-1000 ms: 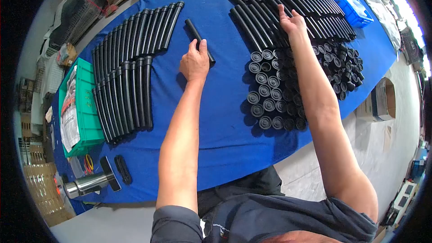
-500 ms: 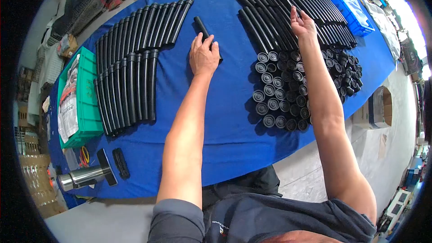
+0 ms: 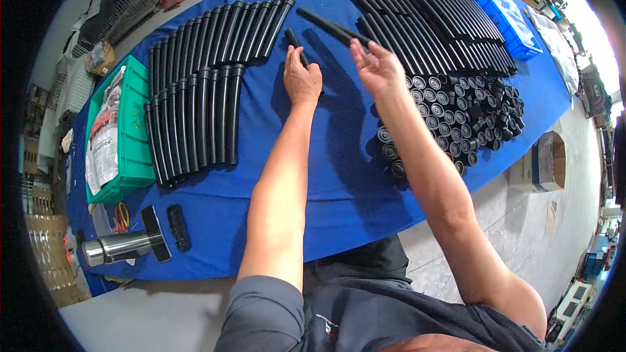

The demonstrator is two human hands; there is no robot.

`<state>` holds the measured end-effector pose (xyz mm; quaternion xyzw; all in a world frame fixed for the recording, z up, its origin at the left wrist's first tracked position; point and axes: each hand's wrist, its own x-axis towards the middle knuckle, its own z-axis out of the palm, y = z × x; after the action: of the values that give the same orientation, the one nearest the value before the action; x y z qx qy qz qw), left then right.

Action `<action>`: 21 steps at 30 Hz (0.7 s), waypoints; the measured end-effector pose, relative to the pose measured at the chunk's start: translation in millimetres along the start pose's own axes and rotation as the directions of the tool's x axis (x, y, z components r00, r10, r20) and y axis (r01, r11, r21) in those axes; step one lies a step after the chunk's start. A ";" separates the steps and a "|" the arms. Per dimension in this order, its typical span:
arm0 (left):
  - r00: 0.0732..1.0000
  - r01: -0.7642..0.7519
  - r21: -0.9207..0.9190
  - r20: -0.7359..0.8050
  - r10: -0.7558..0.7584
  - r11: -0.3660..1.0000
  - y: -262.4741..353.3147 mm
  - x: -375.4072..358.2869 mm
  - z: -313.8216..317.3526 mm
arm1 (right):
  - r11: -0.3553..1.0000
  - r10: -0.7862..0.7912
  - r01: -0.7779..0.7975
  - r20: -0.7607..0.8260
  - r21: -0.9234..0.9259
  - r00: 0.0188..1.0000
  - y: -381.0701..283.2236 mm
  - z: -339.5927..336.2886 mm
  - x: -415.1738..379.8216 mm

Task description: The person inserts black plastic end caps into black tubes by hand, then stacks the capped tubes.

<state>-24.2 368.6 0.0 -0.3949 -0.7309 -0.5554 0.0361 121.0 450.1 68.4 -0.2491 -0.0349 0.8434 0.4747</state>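
My left hand (image 3: 302, 77) is closed around a black cylindrical piece (image 3: 293, 39), whose top end sticks out past the fingers; the palm hides its lower part. To the right, my right hand (image 3: 377, 70) grips one end of a long black tube (image 3: 323, 23), held slanting up and left above the blue cloth. Behind that hand lie rows of plain black tubes (image 3: 424, 23). Many round black end caps (image 3: 447, 114) are grouped below them, partly hidden by my right forearm. On the left, black tubes with collars at their upper ends (image 3: 228, 36) lie in two rows.
A green crate (image 3: 135, 156) with a printed bag stands at the left edge. Near it are a steel flask (image 3: 120, 248), a phone (image 3: 156, 233) and a black strip-like item (image 3: 178, 228). A blue crate (image 3: 486, 5) sits at the far right; a cardboard box (image 3: 541, 163) is on the floor.
My right hand has swung left from the tube rows, bringing a tube toward my left hand. My left hand stays on the cylindrical piece. The whole view has shifted slightly.
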 end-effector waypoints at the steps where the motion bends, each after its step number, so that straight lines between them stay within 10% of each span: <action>1: 1.000 0.012 -0.034 -0.010 -0.012 0.999 -0.6 0.2 -0.4 | 1.000 0.009 -0.008 -0.051 0.014 0.999 14.3 -6.1 2.4; 11: 0.980 -0.093 -0.006 0.175 0.093 0.996 -5.6 1.0 -1.7 | 0.986 0.143 -0.145 0.039 0.077 0.989 81.1 -47.6 -39.4; 17: 0.819 -0.469 0.121 0.431 0.379 0.875 -25.4 4.2 3.2 | 0.999 0.052 -0.053 -0.062 -0.012 0.997 90.8 -59.1 -51.5; 21: 0.825 -0.335 0.111 0.514 0.234 0.936 -28.3 8.0 2.0 | 0.992 0.097 -0.101 0.052 0.079 0.994 75.9 -51.2 -82.8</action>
<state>-46.4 372.5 -19.0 -0.6228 -0.6994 -0.3495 -0.0302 120.0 331.7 33.3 -0.2107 0.0006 0.8723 0.4412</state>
